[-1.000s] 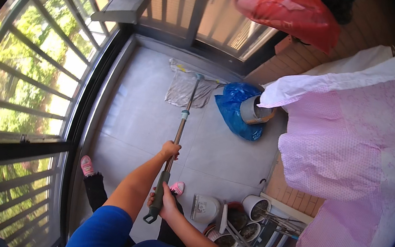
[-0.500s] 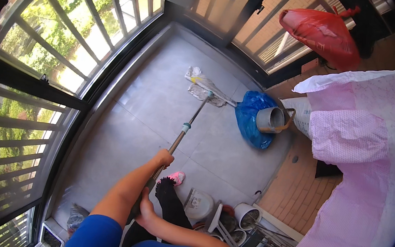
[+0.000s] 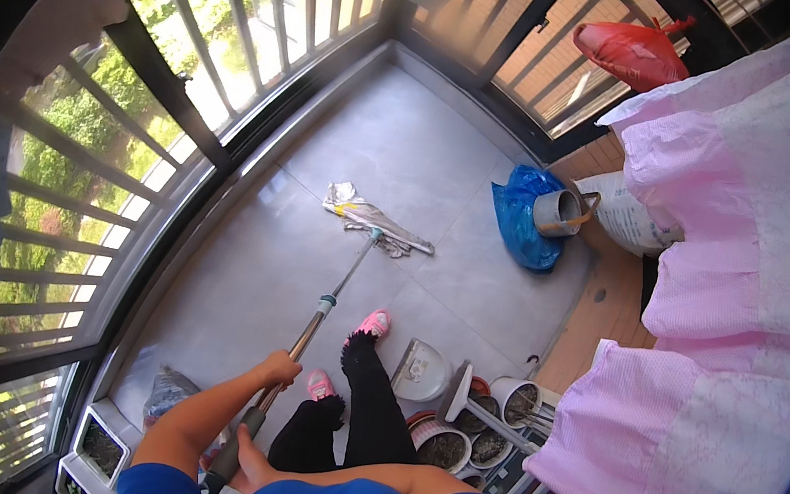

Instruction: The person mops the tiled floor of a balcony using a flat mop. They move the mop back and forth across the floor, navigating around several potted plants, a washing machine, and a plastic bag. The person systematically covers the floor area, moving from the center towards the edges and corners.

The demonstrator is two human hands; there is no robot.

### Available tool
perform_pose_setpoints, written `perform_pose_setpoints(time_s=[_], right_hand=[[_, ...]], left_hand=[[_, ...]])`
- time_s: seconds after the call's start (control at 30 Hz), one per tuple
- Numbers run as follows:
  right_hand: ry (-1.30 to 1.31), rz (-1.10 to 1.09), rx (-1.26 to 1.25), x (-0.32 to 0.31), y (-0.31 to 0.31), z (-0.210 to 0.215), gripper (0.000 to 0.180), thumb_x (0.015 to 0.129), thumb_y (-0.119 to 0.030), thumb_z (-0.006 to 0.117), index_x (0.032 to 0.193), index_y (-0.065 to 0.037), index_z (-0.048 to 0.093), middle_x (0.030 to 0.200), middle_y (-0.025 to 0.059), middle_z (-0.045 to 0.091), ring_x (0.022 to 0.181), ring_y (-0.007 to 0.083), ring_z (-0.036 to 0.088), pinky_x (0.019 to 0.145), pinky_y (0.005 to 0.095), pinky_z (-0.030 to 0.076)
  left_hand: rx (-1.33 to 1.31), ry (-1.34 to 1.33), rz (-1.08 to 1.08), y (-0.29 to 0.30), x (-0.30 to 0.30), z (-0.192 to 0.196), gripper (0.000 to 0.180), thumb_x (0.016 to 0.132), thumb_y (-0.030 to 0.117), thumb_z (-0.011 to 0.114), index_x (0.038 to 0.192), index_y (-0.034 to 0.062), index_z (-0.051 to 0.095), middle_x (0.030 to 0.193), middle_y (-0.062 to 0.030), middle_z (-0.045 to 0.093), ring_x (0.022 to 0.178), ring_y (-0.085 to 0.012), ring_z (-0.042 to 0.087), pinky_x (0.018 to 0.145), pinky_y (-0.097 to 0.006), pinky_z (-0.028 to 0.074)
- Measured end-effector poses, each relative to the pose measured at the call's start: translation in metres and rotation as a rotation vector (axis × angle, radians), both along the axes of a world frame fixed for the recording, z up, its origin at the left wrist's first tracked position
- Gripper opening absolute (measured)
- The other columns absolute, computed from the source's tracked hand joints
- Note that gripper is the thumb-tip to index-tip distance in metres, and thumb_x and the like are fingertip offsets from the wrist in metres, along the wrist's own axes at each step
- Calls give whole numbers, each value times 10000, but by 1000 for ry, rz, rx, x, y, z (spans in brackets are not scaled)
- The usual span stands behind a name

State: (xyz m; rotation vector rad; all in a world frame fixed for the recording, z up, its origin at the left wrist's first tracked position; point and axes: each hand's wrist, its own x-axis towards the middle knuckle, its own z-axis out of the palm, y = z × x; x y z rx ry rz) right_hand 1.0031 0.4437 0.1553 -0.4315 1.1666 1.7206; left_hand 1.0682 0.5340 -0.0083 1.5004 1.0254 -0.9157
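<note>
A flat mop (image 3: pixel 359 212) with a grey-white cloth lies on the pale tiled floor ahead of me. Its long metal pole (image 3: pixel 333 291) slopes back toward my body. My left hand (image 3: pixel 279 369) is closed around the pole partway up. Lower down, my right hand (image 3: pixel 253 465) reaches across my body and wraps the thick dark grip at the pole's end; its fingers are partly hidden. Both my feet, in pink shoes (image 3: pixel 374 323), stand on the floor just right of the pole.
A blue plastic bag (image 3: pixel 519 229) with a grey bucket (image 3: pixel 556 212) stands at the right wall. A dustpan (image 3: pixel 423 370) and several plant pots (image 3: pixel 443 446) crowd the lower right. Pink cloth (image 3: pixel 673 428) hangs at right. Barred windows (image 3: pixel 77 212) line the left; a planter (image 3: pixel 100 443) sits lower left.
The mop head has come back nearer to me and slightly left, away from the blue bag. Both hands have drawn back with the pole. A second pink shoe now shows.
</note>
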Motion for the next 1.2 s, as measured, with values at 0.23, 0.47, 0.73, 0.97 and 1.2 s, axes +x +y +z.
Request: perform_pose_setpoints(time_s=[0.23, 0.47, 0.73, 0.97, 1.2], right_hand=[[-126, 196, 102, 24, 2, -4, 253, 733, -97, 496, 946, 9, 408, 830, 161, 487, 817, 293, 497, 800, 445, 390], [-1228, 170, 360, 146, 3, 6, 195, 800, -205, 443, 717, -35, 494, 689, 90, 525, 633, 184, 513, 607, 326, 441], [-497, -205, 126, 361, 2, 159, 146, 720, -52, 536, 692, 64, 451, 738, 129, 448, 670, 184, 452, 584, 237, 509], [-571, -104, 239, 385, -9, 234, 184, 744, -63, 509, 692, 94, 427, 728, 146, 438, 681, 207, 446, 608, 250, 498], [-982, 3, 301, 445, 29, 51, 160, 706, -67, 572, 714, 41, 454, 666, 133, 477, 592, 195, 503, 549, 263, 467]], left_hand=[[-437, -221, 870, 30, -111, 86, 423, 805, 321, 445, 1096, 35, 331, 869, -153, 500, 708, -218, 536, 621, -345, 488], [23, -106, 1484, -110, -338, 45, 279, 778, 204, 460, 993, 42, 388, 795, -120, 517, 616, -188, 532, 554, -307, 483], [-177, 466, 2123, -389, -423, 23, 227, 774, 139, 399, 975, 34, 408, 865, -136, 518, 707, -270, 533, 601, -408, 468], [-376, 252, 1856, -398, -338, 20, 247, 794, 175, 415, 992, 29, 398, 884, -137, 518, 728, -270, 537, 624, -402, 470], [-147, -31, 1753, -284, -306, 41, 247, 800, 193, 434, 989, 42, 385, 854, -141, 517, 710, -258, 542, 627, -376, 478]])
